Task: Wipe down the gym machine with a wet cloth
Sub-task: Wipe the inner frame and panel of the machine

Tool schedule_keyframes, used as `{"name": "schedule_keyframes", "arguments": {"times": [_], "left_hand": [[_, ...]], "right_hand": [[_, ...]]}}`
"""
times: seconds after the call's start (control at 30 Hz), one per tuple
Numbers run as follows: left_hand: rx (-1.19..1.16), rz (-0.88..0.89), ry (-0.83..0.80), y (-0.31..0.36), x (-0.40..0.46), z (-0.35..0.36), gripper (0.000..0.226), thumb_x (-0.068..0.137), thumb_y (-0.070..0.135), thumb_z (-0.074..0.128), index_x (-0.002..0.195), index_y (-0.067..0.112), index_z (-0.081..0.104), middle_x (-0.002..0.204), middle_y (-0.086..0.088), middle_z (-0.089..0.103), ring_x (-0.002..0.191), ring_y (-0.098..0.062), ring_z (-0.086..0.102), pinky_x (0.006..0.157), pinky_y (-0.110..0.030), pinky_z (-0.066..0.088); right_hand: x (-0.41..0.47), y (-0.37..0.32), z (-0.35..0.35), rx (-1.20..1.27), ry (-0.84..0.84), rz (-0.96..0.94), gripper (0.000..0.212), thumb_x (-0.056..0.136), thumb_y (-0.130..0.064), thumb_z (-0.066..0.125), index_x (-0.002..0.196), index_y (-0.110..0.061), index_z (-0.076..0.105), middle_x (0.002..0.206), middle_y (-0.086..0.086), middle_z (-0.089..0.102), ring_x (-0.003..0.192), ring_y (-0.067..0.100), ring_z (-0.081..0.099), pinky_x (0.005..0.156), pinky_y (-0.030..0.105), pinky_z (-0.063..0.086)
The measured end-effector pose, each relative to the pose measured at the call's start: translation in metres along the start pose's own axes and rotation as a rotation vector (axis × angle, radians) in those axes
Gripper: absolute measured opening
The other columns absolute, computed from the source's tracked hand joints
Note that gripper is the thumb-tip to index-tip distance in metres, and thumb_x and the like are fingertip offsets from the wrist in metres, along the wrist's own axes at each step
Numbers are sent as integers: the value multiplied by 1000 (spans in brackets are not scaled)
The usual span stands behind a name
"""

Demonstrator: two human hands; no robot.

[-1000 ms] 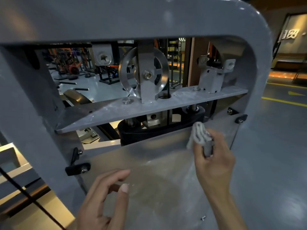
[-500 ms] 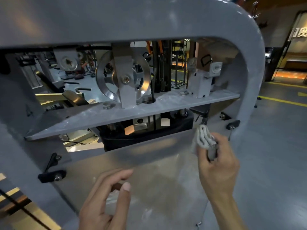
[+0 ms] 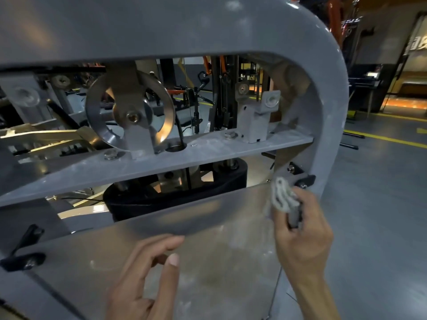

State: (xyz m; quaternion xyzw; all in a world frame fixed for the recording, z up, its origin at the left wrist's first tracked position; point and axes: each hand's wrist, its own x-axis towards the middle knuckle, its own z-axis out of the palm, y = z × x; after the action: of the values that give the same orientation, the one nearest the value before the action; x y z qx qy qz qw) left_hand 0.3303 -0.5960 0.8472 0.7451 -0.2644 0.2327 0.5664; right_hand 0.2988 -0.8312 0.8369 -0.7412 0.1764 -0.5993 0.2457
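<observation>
Right hand (image 3: 300,229) fingers curl round bunched cloth (image 3: 282,197), pressing it to top right corner of clear panel (image 3: 184,227), just beside black clamp (image 3: 306,180). Left hand (image 3: 145,280) holds nothing, fingers loosely bent in front of panel's lower centre; contact w/ panel not discernible. Progress, est.: early. Panel shows smears and dust; grey frame (image 3: 330,93) and crossbar (image 3: 208,153) look dusty, likely unwiped.

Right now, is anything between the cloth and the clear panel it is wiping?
Nothing visible. The right hand holds the cloth at the clear panel's upper right corner, beside a black clip.
</observation>
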Motion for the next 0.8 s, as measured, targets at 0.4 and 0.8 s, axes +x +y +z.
{"name": "schedule_keyframes", "arguments": {"times": [0.4,0.8], "left_hand": [[5,34,-10,14,-1,42,18,91,37,59,100,31,74,106,1,71,89,-15,68,79,-29,53],[38,26,-17,22,-10,66,17,90,38,59,100,35,73,105,2,70,86,-14,67,66,-25,50]], "right_hand": [[1,7,0,131,-90,-164,25,86,-22,67,110,-21,60,89,0,66,73,9,55,67,13,44],[5,20,-4,150,-99,-172,28,84,-13,70,110,-22,59,85,-1,65,71,8,54,62,15,44]]}}
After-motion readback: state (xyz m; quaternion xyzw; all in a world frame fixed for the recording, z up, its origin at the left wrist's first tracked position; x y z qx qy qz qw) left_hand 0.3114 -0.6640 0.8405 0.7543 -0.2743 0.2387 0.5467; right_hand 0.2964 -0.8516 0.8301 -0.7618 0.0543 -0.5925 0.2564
